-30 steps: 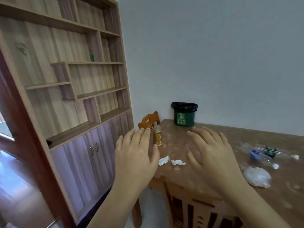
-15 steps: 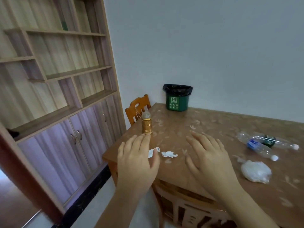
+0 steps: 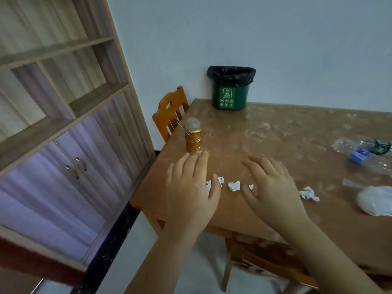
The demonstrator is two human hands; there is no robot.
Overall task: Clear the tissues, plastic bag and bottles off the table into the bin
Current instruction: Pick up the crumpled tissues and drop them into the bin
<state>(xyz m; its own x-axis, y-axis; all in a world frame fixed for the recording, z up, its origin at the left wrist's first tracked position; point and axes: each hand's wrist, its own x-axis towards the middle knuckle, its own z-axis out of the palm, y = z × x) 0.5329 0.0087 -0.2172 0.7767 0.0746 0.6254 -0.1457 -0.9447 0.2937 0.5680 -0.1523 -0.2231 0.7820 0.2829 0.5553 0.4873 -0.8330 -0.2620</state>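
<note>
Small crumpled white tissues lie near the table's front left: one (image 3: 234, 185) between my hands, one (image 3: 220, 180) half hidden by my left thumb, another (image 3: 309, 193) right of my right hand. My left hand (image 3: 191, 185) and my right hand (image 3: 269, 183) hover palm-down above them, fingers spread, holding nothing. A white plastic bag (image 3: 375, 200) lies at the right edge. Clear plastic bottles (image 3: 360, 154) lie beyond it, one with a blue label, one with a dark green label (image 3: 381, 146). A green bin (image 3: 231, 90) with a black liner stands on the table's far left corner.
A gold toothpick holder (image 3: 193, 136) with a clear dome stands just past my left fingertips. The brown patterned table (image 3: 286, 132) meets a white wall. One wooden chair (image 3: 169, 111) sits at the left end, another (image 3: 254, 251) is tucked under the near edge. A shelf cabinet (image 3: 63, 124) fills the left.
The view has swung toward the table and downward. Both hands now hover over the tissues instead of short of the edge. One more tissue shows on the right.
</note>
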